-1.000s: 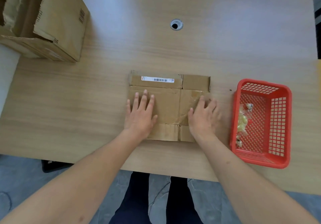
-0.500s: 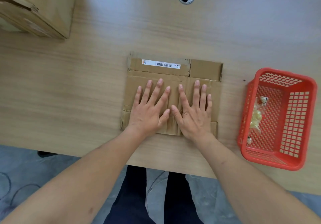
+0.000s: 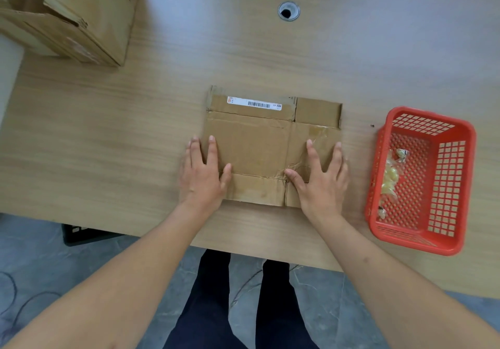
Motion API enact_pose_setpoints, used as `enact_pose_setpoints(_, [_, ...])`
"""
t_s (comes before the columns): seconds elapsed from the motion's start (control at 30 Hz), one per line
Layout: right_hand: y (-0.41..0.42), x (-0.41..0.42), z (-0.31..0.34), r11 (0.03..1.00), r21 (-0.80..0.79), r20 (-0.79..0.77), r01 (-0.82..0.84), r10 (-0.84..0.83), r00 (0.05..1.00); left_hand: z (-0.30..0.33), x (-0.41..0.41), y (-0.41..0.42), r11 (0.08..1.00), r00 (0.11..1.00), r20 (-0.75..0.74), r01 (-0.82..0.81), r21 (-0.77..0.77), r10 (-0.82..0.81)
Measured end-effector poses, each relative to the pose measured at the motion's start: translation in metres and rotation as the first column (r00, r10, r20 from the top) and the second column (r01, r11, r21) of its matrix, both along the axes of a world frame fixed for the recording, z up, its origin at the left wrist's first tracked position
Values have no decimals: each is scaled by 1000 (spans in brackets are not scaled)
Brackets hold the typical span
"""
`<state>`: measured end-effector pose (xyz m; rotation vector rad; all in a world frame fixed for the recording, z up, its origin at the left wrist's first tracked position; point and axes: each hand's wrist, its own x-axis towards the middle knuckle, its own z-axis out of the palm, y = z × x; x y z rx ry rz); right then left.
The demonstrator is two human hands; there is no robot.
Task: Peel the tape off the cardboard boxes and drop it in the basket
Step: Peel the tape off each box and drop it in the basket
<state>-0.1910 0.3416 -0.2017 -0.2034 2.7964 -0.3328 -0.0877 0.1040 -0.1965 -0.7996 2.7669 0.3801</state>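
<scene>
A flattened cardboard box (image 3: 257, 145) lies on the wooden table in front of me, a white barcode label (image 3: 254, 103) on its far flap. My left hand (image 3: 204, 175) lies flat with straight fingers over the box's left edge. My right hand (image 3: 320, 180) presses flat on the box's right part, fingers spread. A shiny patch of clear tape (image 3: 318, 133) shows near the right fingertips. The red basket (image 3: 443, 243) stands to the right with crumpled tape pieces (image 3: 391, 179) inside.
Another cardboard box (image 3: 81, 15), standing open, sits at the far left corner of the table. A round cable hole (image 3: 288, 11) is at the far middle. The table's near edge runs just under my wrists, with my legs and the grey floor below.
Both hands slid apart from the middle of the flattened box to its left and right sides. The view shifted slightly.
</scene>
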Motion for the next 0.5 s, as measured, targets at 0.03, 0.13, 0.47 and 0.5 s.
enact_pose_setpoints(0.03, [-2,5,2,999,29,-7,27,-27,1000,3,1,5,1000,999,-22,-27,11,27])
enact_pose_setpoints(0.13, [-11,11,8,988,103,-3,117,-117,993,10,0,17,987,988,-65,-134,93,141])
enact_pose_setpoints(0.47, [-6,2,25,967,-79,55,242,-238,970,30,6,3,819,938,-81,-250,516,338])
enact_pose_setpoints(0.5, [-5,1,29,969,-111,67,219,-213,975,32,9,-1,808,946,-76,-224,544,314])
